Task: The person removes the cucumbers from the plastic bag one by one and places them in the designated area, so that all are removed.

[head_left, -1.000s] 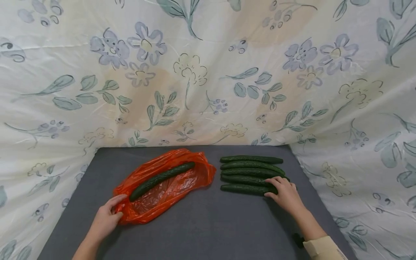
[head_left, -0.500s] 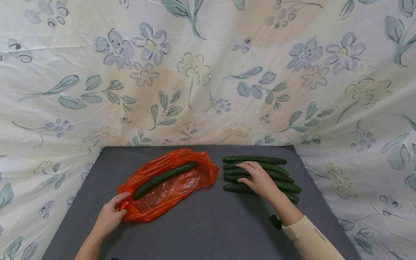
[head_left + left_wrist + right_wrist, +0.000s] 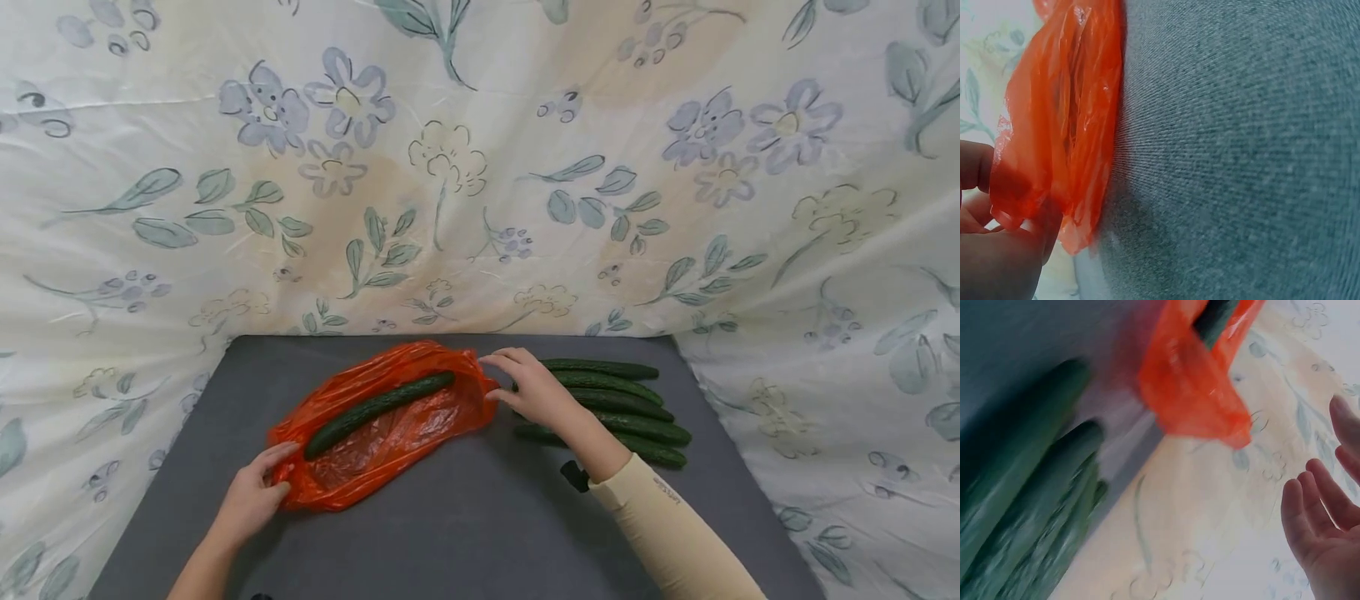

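An orange plastic bag (image 3: 333,404) lies spread on the table, its opening wide and a cucumber (image 3: 375,412) lying inside. At the bag's near left end, my left hand (image 3: 253,498) pinches the edge between thumb and fingers; the left wrist view shows the crumpled film (image 3: 1054,119) in its grip. My right hand (image 3: 534,390) holds nothing and hovers by the bag's right end, fingers apart, its forearm crossing over the row of cucumbers (image 3: 641,428). In the right wrist view the relaxed fingers show at the right, beside the bag (image 3: 1191,387).
Several cucumbers lie side by side on the right half of the dark grey table (image 3: 450,542), partly hidden by my right arm. A flowered cloth (image 3: 465,208) hangs behind and at both sides of the table. A small black object (image 3: 575,476) is at my right wrist.
My right hand has moved left from the right part of the cucumber row to the bag's right end, holding nothing. My left hand stays on the bag's edge.
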Demonstrator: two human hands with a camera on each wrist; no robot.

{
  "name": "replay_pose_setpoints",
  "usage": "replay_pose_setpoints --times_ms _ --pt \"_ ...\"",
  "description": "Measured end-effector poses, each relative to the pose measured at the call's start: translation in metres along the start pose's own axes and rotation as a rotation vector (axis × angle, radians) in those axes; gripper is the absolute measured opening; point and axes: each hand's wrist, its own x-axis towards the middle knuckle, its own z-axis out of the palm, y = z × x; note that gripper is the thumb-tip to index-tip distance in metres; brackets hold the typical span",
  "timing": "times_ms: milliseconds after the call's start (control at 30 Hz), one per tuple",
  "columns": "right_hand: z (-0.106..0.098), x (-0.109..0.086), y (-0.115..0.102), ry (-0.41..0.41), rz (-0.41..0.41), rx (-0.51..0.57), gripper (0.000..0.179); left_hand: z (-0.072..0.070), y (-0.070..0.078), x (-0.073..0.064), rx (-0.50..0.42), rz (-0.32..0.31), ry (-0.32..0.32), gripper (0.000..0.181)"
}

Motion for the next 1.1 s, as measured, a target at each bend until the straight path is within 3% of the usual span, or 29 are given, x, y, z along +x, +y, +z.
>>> replay_pose_setpoints --times_ms 367,667,967,1100 --pt "0.043 0.055 -0.030 -0.128 0.001 0.120 0.058 0.001 -0.002 -0.001 -0.006 0.012 0.008 0.057" --pt "0.093 0.083 -0.026 -0.211 0.075 0.188 0.055 0.002 -0.002 0.002 0.003 -0.012 -0.002 0.058" --pt "0.131 0.101 -0.016 -0.160 0.152 0.168 0.044 0.003 -0.004 0.002 -0.043 -0.042 -0.013 0.059" --pt "0.140 0.104 -0.014 -0.173 0.172 0.139 0.043 0.004 -0.003 0.002 -0.036 -0.041 -0.008 0.059"
